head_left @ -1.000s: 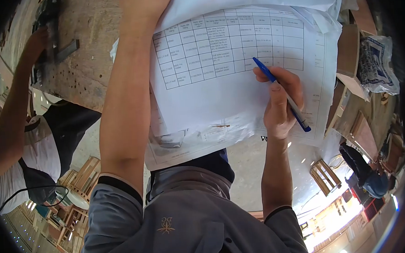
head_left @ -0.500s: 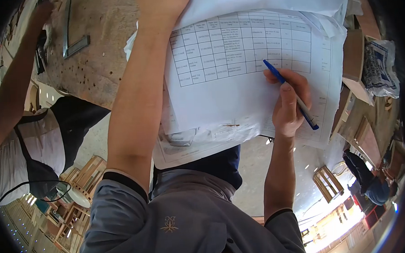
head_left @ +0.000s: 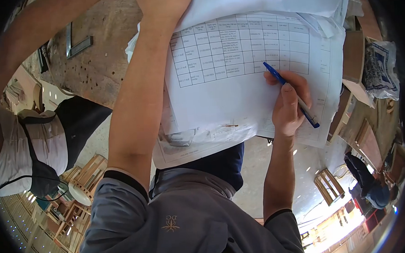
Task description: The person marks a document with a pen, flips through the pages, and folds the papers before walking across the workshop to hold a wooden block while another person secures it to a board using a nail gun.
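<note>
My right hand (head_left: 291,99) is closed around a blue and grey pen (head_left: 307,112). The pen's blue tip end points up and left over the lower right of a printed table on a paper sheet (head_left: 215,103). Beneath that sheet lie more papers and clear plastic, with a printed page (head_left: 185,152) showing at the bottom. At the top edge, my left hand (head_left: 166,2) rests by a turned-back white page (head_left: 260,2). Its fingers are cut off by the frame, so their grip is hidden.
A metal square (head_left: 80,47) lies on the worn wooden tabletop (head_left: 101,22) at upper left. A co-worker's arm (head_left: 28,39) reaches over there. On the right sit a plastic-wrapped packet (head_left: 380,69) and wood panels; a wooden stool (head_left: 328,186) and another person (head_left: 375,190) are farther off.
The co-worker's arm at the left has swung up and across toward the tabletop. My hands, the pen and the papers have hardly moved.
</note>
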Available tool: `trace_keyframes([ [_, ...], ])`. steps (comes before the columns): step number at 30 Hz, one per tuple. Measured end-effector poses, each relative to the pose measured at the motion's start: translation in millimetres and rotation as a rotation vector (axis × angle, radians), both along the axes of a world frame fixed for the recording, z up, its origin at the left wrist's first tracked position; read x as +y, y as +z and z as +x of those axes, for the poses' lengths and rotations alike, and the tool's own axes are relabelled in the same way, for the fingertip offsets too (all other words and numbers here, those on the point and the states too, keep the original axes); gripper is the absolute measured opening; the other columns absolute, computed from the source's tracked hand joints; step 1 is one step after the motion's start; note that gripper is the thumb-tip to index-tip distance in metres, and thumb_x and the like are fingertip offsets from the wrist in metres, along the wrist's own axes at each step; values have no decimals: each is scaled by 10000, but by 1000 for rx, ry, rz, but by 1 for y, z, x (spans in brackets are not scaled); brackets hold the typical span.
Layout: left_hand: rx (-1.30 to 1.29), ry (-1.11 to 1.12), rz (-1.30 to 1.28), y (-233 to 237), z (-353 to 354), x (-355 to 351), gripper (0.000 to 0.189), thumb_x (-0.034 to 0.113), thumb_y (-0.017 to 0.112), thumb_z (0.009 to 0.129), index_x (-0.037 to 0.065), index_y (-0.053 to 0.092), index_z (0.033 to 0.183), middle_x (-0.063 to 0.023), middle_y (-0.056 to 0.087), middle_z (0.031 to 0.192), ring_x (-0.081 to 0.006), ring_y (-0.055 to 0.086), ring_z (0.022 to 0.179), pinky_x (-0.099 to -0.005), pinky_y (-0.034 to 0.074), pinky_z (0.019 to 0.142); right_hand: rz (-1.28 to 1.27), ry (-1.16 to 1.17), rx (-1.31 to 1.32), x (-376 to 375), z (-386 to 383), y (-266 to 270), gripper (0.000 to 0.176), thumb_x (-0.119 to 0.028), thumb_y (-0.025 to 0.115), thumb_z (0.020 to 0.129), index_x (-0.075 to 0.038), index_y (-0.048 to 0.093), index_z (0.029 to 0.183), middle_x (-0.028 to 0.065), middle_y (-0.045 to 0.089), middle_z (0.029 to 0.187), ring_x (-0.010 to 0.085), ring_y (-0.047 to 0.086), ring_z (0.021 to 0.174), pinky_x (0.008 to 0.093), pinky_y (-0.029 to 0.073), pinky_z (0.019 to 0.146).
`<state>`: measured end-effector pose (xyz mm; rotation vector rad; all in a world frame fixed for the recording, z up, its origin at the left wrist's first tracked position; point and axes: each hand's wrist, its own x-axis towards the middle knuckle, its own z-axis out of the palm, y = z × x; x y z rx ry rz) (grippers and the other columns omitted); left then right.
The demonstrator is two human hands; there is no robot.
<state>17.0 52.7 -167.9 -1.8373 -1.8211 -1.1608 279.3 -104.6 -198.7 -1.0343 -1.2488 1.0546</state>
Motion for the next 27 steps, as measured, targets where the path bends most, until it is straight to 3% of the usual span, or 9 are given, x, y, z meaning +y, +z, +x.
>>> trace_keyframes([
  [8,-73,-54,-32,2,2,-1,186,129,615,891,-9,665,1004,-223,656,951,-426,622,894,-490,495,797,-4,4,64,-2,2,1,179,5,584,891,54,605,1063,176,723,930,212,699,842,315,552,804],
  [9,54,-39,41,2,-3,0,210,134,612,899,-21,661,1033,-242,656,955,-436,623,887,-478,502,791,-4,5,59,-3,0,1,175,10,596,887,50,605,1057,173,722,927,211,700,839,314,554,799],
  [13,-78,-1,-123,2,-1,-3,226,141,607,912,-30,654,1052,-259,657,984,-440,625,909,-465,502,807,-11,11,54,-3,2,2,164,11,625,882,38,608,1043,159,713,900,209,706,839,313,559,797],
  [19,-61,-4,-104,2,-1,-5,244,145,593,926,-39,647,1076,-270,655,1014,-443,625,943,-464,498,846,-21,25,166,-5,0,4,142,19,596,880,36,611,1020,128,678,828,200,696,809,303,556,752],
  [27,-49,-14,-65,-6,-6,1,271,152,580,934,-50,639,1104,-272,653,1073,-448,615,995,-465,493,881,169,88,-18,1,5,-5,120,78,570,809,17,602,908,117,659,761,135,586,669,264,475,612],
])
